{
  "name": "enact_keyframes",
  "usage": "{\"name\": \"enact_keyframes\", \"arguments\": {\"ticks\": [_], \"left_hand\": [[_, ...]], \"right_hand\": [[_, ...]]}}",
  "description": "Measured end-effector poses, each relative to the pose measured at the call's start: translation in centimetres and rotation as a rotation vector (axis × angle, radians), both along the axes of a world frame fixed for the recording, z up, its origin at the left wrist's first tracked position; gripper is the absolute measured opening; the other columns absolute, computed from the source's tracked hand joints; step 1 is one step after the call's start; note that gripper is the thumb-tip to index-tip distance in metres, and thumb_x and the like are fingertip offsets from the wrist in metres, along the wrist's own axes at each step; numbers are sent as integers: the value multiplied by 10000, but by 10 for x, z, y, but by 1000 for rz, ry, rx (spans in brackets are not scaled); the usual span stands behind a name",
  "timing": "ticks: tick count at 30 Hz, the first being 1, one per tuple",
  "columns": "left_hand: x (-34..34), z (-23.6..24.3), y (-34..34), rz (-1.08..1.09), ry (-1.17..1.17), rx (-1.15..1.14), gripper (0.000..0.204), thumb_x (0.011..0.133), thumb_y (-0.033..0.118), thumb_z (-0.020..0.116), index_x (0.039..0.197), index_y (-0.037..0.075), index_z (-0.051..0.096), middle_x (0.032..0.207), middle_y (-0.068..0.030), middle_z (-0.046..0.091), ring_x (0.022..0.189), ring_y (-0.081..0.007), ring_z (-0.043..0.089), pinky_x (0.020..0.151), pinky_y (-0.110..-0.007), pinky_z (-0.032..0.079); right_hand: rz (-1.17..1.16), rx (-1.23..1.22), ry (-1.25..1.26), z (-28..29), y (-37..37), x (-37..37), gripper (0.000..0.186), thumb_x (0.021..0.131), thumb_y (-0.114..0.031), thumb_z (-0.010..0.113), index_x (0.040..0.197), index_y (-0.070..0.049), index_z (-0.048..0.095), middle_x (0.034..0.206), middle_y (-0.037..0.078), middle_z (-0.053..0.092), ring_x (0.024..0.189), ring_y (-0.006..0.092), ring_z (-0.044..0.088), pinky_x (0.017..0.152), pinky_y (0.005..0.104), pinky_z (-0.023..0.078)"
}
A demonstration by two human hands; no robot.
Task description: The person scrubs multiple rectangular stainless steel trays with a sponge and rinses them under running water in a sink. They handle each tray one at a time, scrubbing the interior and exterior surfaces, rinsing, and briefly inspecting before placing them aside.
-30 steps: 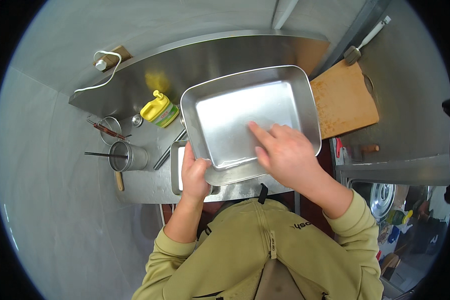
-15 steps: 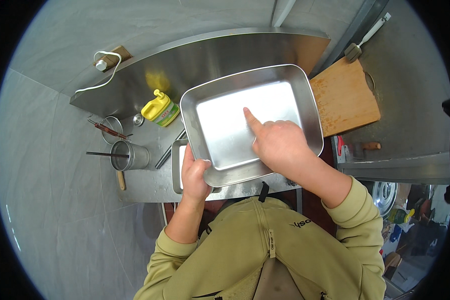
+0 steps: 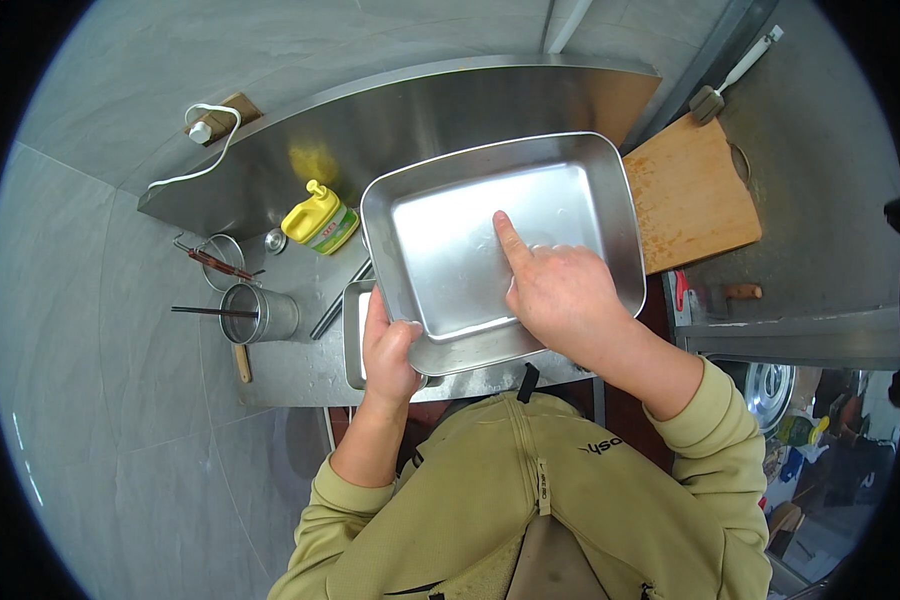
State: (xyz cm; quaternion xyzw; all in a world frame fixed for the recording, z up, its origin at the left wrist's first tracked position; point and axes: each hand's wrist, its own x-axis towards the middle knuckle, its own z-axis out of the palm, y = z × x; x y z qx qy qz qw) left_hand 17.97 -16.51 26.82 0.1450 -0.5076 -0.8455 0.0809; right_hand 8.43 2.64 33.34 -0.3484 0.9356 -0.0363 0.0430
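Note:
My left hand (image 3: 390,355) is closed on the lower-left corner of a large rectangular stainless steel pan (image 3: 440,260), tilted in front of me above the counter. My right hand (image 3: 560,290) is over the pan, holding nothing, its index finger stretched out onto the inner bottom and its other fingers curled. Faint marks show on the metal near the fingertip. A smaller steel tray (image 3: 355,335) lies partly hidden under the pan's left side, beside some dark rods (image 3: 335,310).
On the counter stand a yellow jug (image 3: 315,222), a steel cylinder (image 3: 270,315) with a rod inside and a wire strainer (image 3: 215,265). A wooden board (image 3: 695,200) lies right, with a scraper (image 3: 707,105) behind it and a wooden-handled tool (image 3: 742,292) nearer me.
My right index fingertip has moved up the pan's inner bottom since a second ago, with a slight shift rightward in the last half second. My left hand keeps its grip.

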Motion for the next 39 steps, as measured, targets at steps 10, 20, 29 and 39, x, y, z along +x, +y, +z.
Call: {"name": "enact_keyframes", "arguments": {"ticks": [10,20,29,39], "left_hand": [[-2,4,3,-6,16,-14,650,748,25,428,1393,-47,403,1274,-126,552,1134,-197,535,987,-315,413],[-8,-15,-10,40,35,-105,633,739,17,439,1370,-40,419,1227,-113,555,1104,-189,538,995,-310,402],[-20,-25,-4,38,-58,-63,635,749,33,436,1379,-35,410,1227,-118,558,1109,-200,538,979,-322,419],[-16,-26,-3,100,-71,-55,651,740,27,432,1388,-31,404,1244,-134,555,1110,-217,545,969,-323,433]], "right_hand": [[120,-186,8,-13,-11,8,607,799,-126,592,1395,-61,497,745,89,631,652,259,620,641,385,501],[150,-427,-170,-30,19,13,406,845,-366,699,1132,-78,693,856,82,578,858,258,595,741,368,496],[320,-303,-252,-44,-11,27,588,812,-456,720,1225,-52,610,1401,130,513,1336,318,442,1074,445,378],[317,-292,-222,-39,7,8,764,829,-569,643,1328,2,543,1477,163,437,1407,336,351,1133,458,317]]}}
